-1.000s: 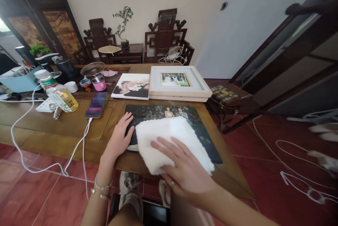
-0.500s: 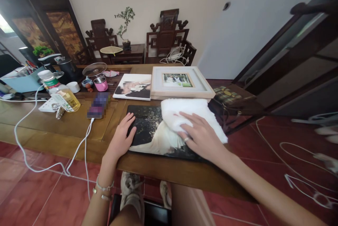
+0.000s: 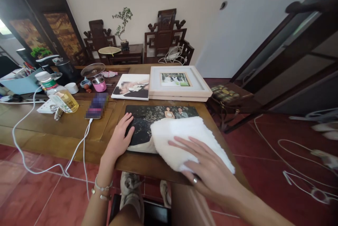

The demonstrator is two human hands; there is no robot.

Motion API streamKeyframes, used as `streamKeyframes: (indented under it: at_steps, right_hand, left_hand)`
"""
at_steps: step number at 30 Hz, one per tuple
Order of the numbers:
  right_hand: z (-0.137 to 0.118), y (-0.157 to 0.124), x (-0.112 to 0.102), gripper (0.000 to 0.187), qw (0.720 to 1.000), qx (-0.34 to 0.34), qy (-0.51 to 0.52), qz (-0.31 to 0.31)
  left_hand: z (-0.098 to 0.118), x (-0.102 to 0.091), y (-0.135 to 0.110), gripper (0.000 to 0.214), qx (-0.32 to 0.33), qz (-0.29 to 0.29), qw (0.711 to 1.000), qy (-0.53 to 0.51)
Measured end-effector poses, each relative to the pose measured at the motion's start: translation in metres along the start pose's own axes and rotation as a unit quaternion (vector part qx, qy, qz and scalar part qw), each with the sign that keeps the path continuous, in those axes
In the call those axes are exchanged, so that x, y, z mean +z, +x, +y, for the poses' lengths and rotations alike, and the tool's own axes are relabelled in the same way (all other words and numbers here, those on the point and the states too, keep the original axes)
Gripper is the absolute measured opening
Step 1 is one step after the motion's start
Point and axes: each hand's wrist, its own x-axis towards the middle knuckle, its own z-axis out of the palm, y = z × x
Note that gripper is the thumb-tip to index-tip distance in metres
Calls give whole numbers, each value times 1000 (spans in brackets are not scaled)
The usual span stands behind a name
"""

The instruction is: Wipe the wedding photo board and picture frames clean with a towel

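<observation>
A dark photo panel [image 3: 141, 125], printed with two people and a pale dress, lies flat at the table's front edge. My left hand [image 3: 121, 132] rests on its left border, fingers stretched out and holding nothing. Over the panel's right and front part spreads a fluffy white cloth [image 3: 169, 138], hiding much of the print. My right hand [image 3: 203, 162] presses down on this cloth, the long fingers on top and the thumb near its front edge with some cloth between. Part of the cloth hangs past the panel's front edge.
Behind the panel lie a smaller photo panel [image 3: 129, 94] and stacked pale wooden frames [image 3: 182, 94]. Leftward are a phone [image 3: 96, 106] on a white cable, a bottle [image 3: 64, 97], a pink cup [image 3: 99, 85] and a power strip [image 3: 47, 107]. A plaid bag [image 3: 224, 93] sits beyond the right edge.
My right hand has drawn the white cloth toward me across the panel, uncovering the two printed people near its far edge. My left hand stays at the left border.
</observation>
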Motion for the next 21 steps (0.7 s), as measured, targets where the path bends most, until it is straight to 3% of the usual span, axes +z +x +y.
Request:
streamKeyframes:
  at_steps: [9, 12, 15, 21]
  right_hand:
    - [82, 43, 14, 27, 990, 74, -121, -4]
    - [94, 58, 22, 26, 985, 101, -143, -1]
    - [82, 56, 26, 24, 984, 100, -144, 11]
    - [14, 19, 15, 20, 998, 45, -42, 10]
  left_hand:
    - [-3, 2, -1, 38, 8, 9, 1000, -9]
    - [-3, 2, -2, 38, 7, 13, 1000, -9]
    - [-3, 2, -2, 38, 5, 12, 1000, -9]
    - [-1, 0, -1, 39, 1, 2, 1000, -3]
